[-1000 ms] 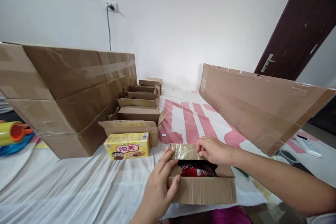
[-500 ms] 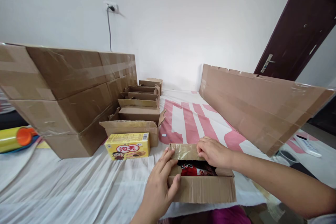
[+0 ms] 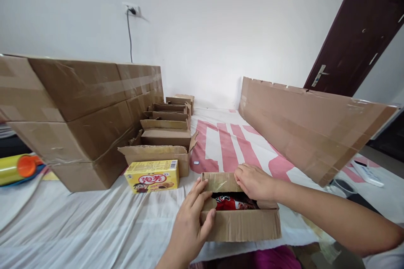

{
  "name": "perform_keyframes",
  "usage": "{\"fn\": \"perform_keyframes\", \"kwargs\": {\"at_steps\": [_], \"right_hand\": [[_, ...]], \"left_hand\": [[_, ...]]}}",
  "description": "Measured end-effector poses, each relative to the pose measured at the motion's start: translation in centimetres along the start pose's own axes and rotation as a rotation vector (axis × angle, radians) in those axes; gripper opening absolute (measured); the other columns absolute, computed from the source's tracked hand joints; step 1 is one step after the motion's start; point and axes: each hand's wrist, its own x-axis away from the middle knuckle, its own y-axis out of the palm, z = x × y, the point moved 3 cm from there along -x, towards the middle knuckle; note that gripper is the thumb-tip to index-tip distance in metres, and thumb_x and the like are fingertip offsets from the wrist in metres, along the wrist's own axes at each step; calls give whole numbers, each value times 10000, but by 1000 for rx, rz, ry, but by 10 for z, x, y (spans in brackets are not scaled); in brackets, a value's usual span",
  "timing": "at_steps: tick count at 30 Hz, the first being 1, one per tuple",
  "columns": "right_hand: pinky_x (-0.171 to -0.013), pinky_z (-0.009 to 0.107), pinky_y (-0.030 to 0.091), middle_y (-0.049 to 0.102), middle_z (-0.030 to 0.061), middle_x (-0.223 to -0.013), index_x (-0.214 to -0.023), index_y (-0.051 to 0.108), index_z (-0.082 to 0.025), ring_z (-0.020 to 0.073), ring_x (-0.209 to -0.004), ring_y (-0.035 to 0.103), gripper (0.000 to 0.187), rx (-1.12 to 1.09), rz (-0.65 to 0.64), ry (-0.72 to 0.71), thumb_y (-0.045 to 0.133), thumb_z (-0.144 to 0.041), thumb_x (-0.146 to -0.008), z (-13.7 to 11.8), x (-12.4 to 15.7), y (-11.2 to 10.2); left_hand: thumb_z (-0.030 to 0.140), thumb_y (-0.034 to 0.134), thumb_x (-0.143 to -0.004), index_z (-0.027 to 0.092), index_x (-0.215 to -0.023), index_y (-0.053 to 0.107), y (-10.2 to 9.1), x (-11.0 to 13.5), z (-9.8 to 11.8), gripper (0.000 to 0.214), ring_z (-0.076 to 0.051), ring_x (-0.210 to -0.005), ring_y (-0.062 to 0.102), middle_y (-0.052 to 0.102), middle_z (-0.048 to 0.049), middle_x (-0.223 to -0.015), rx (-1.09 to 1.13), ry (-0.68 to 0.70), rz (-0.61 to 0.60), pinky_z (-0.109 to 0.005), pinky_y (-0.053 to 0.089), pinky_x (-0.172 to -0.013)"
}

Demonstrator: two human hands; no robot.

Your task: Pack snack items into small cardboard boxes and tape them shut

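In front of me on the cloth stands a small brown cardboard box (image 3: 241,225), with its top partly open. A red printed packet (image 3: 227,204) shows inside through the gap. My left hand (image 3: 191,218) grips the box's left end, its thumb over the front edge and its fingers along the side. At the back flap (image 3: 219,182), my right hand (image 3: 254,181) has its fingers curled over the cardboard edge; its fingertips are partly hidden. A yellow snack box (image 3: 152,176) with red lettering stands to the left of my hands, apart from them.
Several open cardboard boxes (image 3: 166,138) form a row behind the yellow box. Taped cartons (image 3: 94,92) are stacked at the left, near a yellow cylinder with an orange end (image 3: 19,167). A cardboard panel (image 3: 303,122) stands at the right. White-and-pink cloth (image 3: 94,227) lies underneath.
The whole view has shifted very slightly. Both hands keep the same hold on the cardboard box, and its back flap stays partly raised.
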Motion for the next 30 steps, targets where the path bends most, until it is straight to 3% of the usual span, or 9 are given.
{"fn": "perform_keyframes", "kwargs": {"at_steps": [3, 6, 9, 13, 15, 19, 23, 27, 30], "right_hand": [[-699, 269, 431, 604, 26, -829, -810, 524, -198, 155, -760, 550, 60, -221, 105, -7, 486, -172, -849, 19, 6, -13], [-688, 262, 431, 586, 5, -790, -804, 489, -213, 147, -736, 543, 195, -254, 290, 227, 366, -285, -936, 62, 23, -14], [-663, 287, 430, 590, 14, -740, -760, 491, -208, 168, -706, 557, 245, -193, 261, 408, 354, -314, -934, 106, 50, 14], [-648, 309, 447, 650, 36, -778, -785, 568, -194, 214, -724, 609, 95, -171, 135, 461, 624, -251, -733, 138, 85, 72], [-694, 325, 473, 677, 59, -902, -925, 591, -192, 235, -813, 636, 267, -180, 109, 463, 668, -218, -671, 143, 96, 95], [-842, 373, 479, 645, 103, -1117, -1143, 532, -191, 246, -1001, 622, 450, -206, 132, 450, 582, -131, -700, 150, 101, 114], [-893, 415, 460, 605, 118, -1125, -1181, 485, -186, 259, -1064, 577, 481, -194, 244, 449, 481, -78, -712, 159, 100, 85], [-898, 407, 440, 580, 106, -1109, -1195, 452, -195, 244, -1037, 561, 415, -147, 416, 256, 446, -131, -785, 132, 96, 11], [-844, 364, 435, 593, 111, -1098, -1228, 463, -207, 238, -973, 566, 360, -66, 277, 48, 481, -344, -895, 89, 81, -32]], "left_hand": [[301, 475, -898, 215, -1145, 574, 1, 1, -1, 280, -312, -1365, 381, 462, -127, -1424, 24, -16, -28, -524, 434, -1047], [302, 453, -913, 223, -1112, 600, -5, -2, 2, 259, -311, -1369, 369, 417, -117, -1450, 67, -66, -93, -515, 431, -1047], [285, 473, -899, 237, -958, 667, -19, -15, 11, 208, -317, -1344, 388, 441, -85, -1414, 71, -109, -192, -511, 440, -1027], [274, 620, -782, 212, -716, 641, -34, -49, 24, 93, -288, -1056, 581, 595, -80, -1075, -36, -135, -307, -479, 498, -903], [254, 707, -686, 204, -757, 632, -35, -68, 25, 114, -301, -987, 593, 605, -80, -980, -147, -122, -287, -501, 485, -883], [122, 733, -609, 255, -1036, 653, -19, -92, 16, 454, -304, -1155, 550, 614, -77, -1183, -92, 32, -351, -470, 437, -981], [60, 637, -666, 290, -1118, 654, -6, -87, -3, 508, -216, -1043, 630, 667, -29, -1112, 170, -12, -420, -349, 494, -933], [2, 612, -646, 287, -1084, 671, -10, -74, -11, 525, -210, -1084, 603, 644, -35, -1144, 233, -78, -342, -351, 473, -975], [-18, 598, -642, 289, -1018, 695, -11, -71, -8, 495, -201, -1073, 607, 632, -29, -1145, 249, -97, -354, -331, 485, -960]]}}
